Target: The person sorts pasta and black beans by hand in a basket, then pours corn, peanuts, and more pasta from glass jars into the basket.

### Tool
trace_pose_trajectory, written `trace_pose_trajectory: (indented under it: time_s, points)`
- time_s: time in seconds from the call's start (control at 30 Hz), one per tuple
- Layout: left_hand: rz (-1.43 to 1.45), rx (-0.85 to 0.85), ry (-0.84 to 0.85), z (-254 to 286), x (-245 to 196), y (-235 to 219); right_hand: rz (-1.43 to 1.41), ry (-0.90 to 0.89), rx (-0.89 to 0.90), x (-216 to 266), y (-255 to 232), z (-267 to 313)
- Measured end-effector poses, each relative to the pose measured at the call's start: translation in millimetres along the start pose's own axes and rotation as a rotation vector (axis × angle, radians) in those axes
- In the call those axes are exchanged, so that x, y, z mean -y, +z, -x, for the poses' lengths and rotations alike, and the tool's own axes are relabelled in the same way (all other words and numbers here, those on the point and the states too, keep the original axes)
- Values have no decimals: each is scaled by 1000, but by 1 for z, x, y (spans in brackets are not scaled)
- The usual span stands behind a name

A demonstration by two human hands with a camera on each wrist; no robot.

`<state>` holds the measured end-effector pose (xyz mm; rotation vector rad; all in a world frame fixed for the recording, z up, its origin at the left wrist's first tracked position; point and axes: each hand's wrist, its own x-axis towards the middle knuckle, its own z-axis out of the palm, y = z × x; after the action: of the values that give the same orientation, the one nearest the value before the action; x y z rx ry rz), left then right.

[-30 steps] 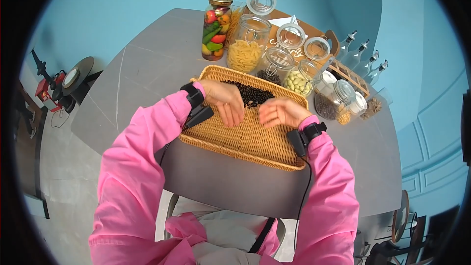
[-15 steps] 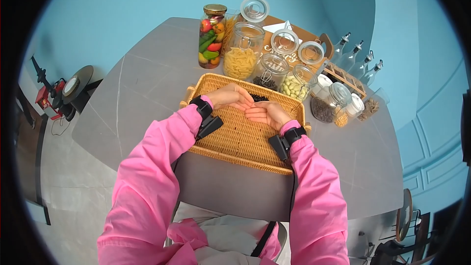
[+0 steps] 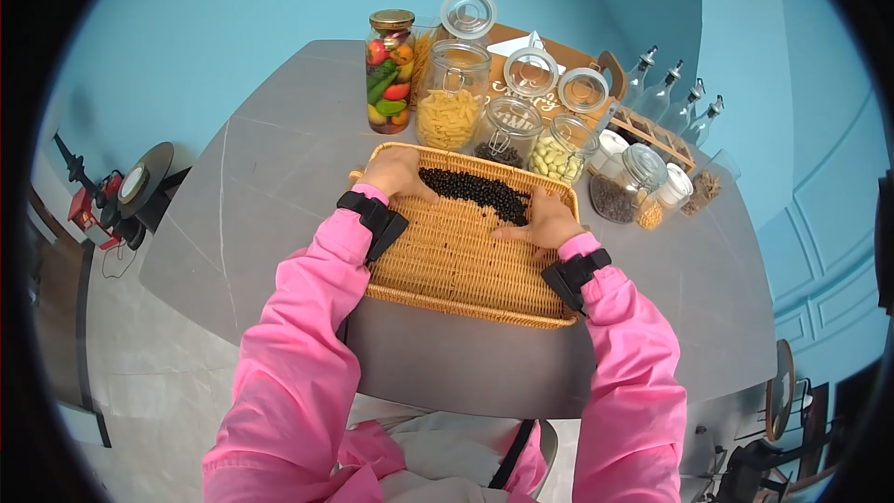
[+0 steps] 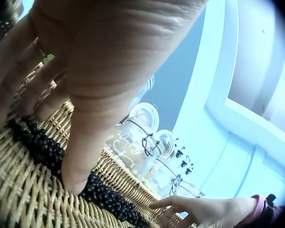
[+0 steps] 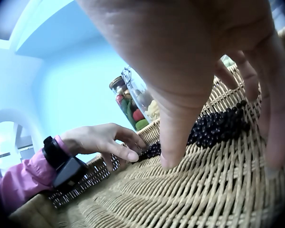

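Observation:
A shallow wicker basket (image 3: 447,270) lies on the table with black beans (image 3: 475,190) in a band along its far side. My left hand (image 3: 396,173) is at the left end of the beans, fingers spread and thumb pointing down beside them. At the right end is my right hand (image 3: 551,222), its thumb stretched toward the basket's middle. In the left wrist view the thumb (image 4: 80,161) comes down right at the beans (image 4: 109,197). The right wrist view has spread fingers (image 5: 275,109) around the beans (image 5: 218,127), with nothing gripped.
Behind the basket stand a jar of colourful vegetables (image 3: 389,84), a pasta jar (image 3: 449,112), a jar of dark contents (image 3: 503,144) and one of pale green beans (image 3: 559,158). More jars (image 3: 619,194) and several glass bottles (image 3: 661,88) are at the right on the grey table (image 3: 261,186).
My hands came together over the beans, palms cupped, then moved apart to the two ends. The beans, partly hidden before, now show as a longer band.

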<state>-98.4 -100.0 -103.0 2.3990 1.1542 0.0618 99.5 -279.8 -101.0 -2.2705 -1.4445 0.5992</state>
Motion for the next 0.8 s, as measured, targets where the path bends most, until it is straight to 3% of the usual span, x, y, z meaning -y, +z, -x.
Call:
trace_pose_trajectory:
  time_s: [0.07, 0.13, 0.2, 0.4, 0.53, 0.8]
  points:
    - [4, 6, 4, -3, 2, 3, 218, -21, -7, -6, 9, -13]
    - [7, 11, 4, -5, 4, 7, 152, 17, -9, -6, 14, -19]
    - [-104, -130, 109, -13, 8, 18, 95, 54, -9, -1, 16, -22]
    - [-73, -290, 185, -15, 3, 34, 6, 14, -54, 7, 30, -37]
    - [-48, -283, 137, -16, -3, 41, 27, -58, -158, 3, 46, -52]
    - [23, -420, 276, -21, -5, 57, -42, -118, -274, 4, 62, -63]
